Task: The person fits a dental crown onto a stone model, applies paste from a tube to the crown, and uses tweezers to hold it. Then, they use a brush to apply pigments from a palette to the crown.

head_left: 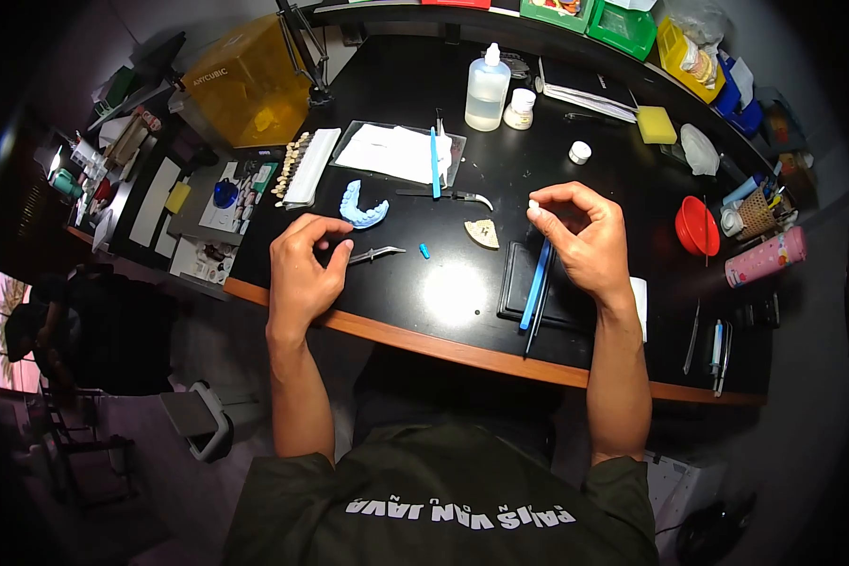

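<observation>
Between the thumb and index finger of my right hand is a small white piece that looks like a dental crown. My left hand is over the table's front left, thumb and index finger apart. Close to that thumb is a pair of curved-tip tweezers; its near end is hidden by the hand. Just beyond the left fingertips sits a blue dental arch model. A cream plaster model piece marked 4 and a small teal piece lie between the hands.
Blue-handled tools rest across a black case under my right hand. Farther back are a tooth shade guide, a white pad, a liquid bottle and small white jars. A red bowl stands right.
</observation>
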`<state>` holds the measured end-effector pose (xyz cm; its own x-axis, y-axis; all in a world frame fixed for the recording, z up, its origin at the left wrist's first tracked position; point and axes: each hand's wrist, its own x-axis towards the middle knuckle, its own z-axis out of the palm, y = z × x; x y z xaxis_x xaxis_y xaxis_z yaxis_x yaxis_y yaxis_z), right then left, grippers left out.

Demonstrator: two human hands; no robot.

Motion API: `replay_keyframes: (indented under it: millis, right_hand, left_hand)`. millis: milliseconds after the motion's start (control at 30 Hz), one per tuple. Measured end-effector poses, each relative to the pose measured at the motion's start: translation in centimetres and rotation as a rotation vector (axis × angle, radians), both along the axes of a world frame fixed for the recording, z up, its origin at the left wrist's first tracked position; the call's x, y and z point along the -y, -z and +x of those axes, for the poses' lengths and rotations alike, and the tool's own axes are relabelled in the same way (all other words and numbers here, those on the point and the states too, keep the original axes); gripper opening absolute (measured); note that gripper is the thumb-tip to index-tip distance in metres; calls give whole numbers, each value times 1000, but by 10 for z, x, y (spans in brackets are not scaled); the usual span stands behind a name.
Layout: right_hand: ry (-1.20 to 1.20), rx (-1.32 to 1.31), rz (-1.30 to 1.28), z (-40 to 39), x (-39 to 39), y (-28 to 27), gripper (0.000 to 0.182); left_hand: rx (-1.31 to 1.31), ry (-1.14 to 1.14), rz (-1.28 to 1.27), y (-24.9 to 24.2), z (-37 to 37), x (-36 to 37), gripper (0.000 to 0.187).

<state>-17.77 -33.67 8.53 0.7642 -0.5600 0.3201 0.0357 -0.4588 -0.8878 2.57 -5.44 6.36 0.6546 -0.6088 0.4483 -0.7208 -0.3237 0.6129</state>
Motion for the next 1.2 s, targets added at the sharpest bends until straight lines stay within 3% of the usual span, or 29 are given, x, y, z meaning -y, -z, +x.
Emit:
replay_keyframes:
  millis: [167, 400, 667, 967, 1100, 1200]
  right_hand:
    - [17, -4, -130, 2, -10, -6, 11]
    - [100, -3, -345, 2, -3, -3, 11]
    - [180, -9, -276, -1, 8, 0, 11]
    - [173, -6, -267, -1, 5, -3, 10]
    - [136, 27, -193, -1, 4, -2, 11]
    - [82, 64, -32, -1, 7, 3, 11]
  left_hand:
    - [-77, 16, -74, -4, -19, 11, 17]
    - [-8, -12, 144, 3, -21, 7, 19]
    - [23, -38, 30, 36, -18, 9, 15]
    - [278, -145, 60, 32, -24, 14, 6]
    - [-88, -32, -240, 20, -22, 26, 6]
    - [-315, 62, -286, 8, -19, 41, 8]
